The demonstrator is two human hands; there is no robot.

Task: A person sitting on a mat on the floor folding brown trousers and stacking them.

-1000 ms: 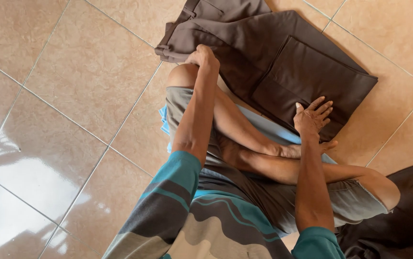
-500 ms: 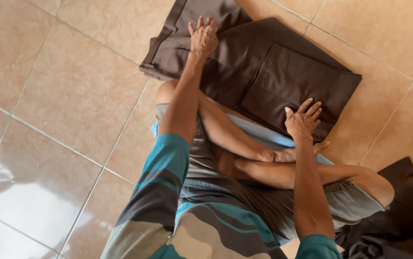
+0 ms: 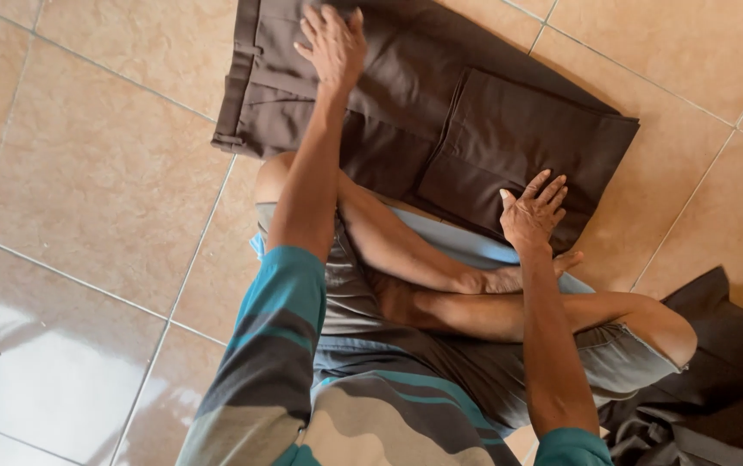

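You're sitting cross-legged on the tiled floor (image 3: 86, 173), w/ the folded brown trousers (image 3: 440, 112) lying in front of you at approx 12 o'clock. Your left hand (image 3: 333, 45) is pressing flat, fingers spread wide, near the waistband at 11 o'clock, while your right hand (image 3: 533, 211) is resting open-palmed, gripping nothing, on the folded edge at 2 o'clock. Looks like you're smoothing the fold; next move prob needs both palms keeping edges aligned.

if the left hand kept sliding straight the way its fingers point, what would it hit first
Only more of the folded brown trousers it lies flat on. The left hand points toward the frame's top, where the fabric runs out of view; nothing else shows in that line.
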